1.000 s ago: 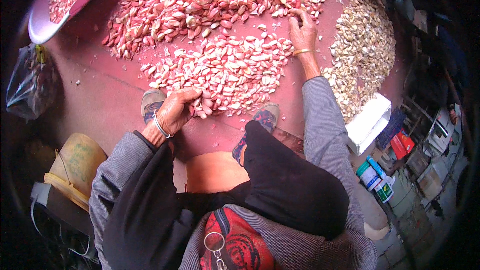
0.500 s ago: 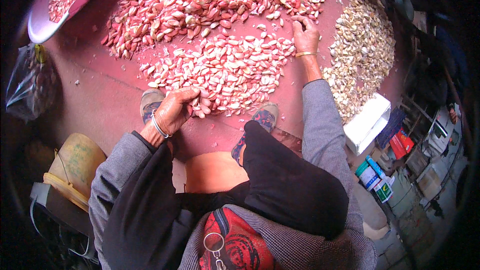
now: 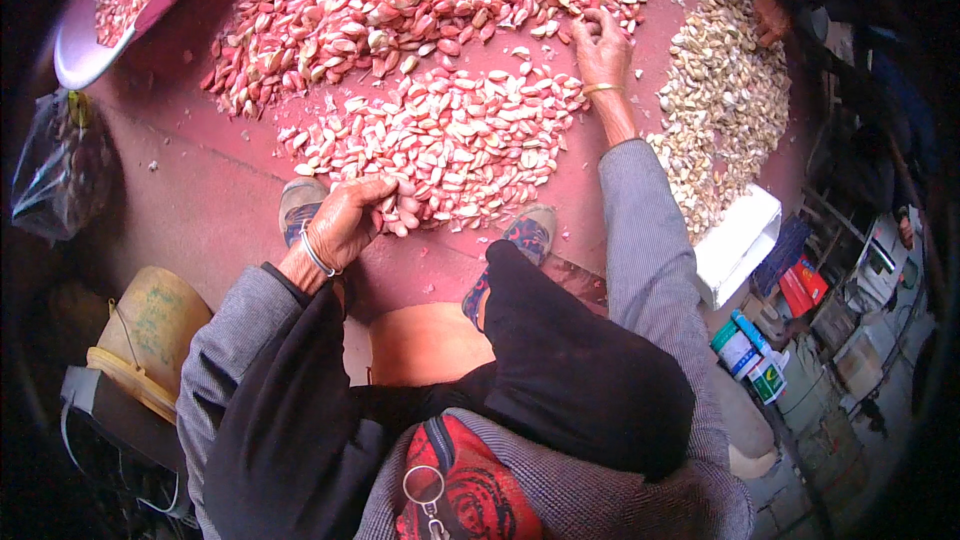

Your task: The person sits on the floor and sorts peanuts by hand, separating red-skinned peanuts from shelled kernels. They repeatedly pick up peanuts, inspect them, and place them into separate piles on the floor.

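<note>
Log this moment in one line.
Left hand: at smaller pink clove pile; right hand: near larger pink clove pile; rest: pale clove pile, white box

The near clove pile (image 3: pixel 460 145) lies before the far heap (image 3: pixel 420 5), left of the box (image 3: pixel 735 255).

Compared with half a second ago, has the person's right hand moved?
Yes: the right hand has moved forward and slightly left, closer to the larger pink pile.
</note>
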The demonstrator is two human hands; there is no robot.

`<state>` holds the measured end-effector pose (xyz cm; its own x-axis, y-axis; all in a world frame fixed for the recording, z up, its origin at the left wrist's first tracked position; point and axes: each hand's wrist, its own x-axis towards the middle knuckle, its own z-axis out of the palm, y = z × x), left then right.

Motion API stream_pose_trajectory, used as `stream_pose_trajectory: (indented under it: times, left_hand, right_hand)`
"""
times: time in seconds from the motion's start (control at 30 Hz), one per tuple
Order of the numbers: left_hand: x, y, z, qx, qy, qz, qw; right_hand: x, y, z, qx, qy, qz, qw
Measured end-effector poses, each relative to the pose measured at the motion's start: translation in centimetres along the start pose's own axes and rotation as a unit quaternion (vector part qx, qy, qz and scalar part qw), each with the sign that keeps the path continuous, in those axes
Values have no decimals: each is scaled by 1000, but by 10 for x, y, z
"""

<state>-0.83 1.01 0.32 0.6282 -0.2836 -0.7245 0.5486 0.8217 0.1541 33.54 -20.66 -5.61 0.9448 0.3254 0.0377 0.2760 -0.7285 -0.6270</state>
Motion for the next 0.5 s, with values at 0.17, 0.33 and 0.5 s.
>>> stream_pose_trajectory:
  times: [0.17, 0.33, 0.5]
  left_hand:
    - [0, 2, 0, -4, -1, -3, 1000]
    - [0, 0, 0, -3, -13, -2, 1000]
    - [2, 2, 0, -12, -2, 2, 1000]
  right_hand:
    - [10, 4, 5, -104, -5, -43, 994]
    - [2, 2, 2, -65, -16, -27, 997]
    - [-39, -37, -18, 121, -121, 100, 980]
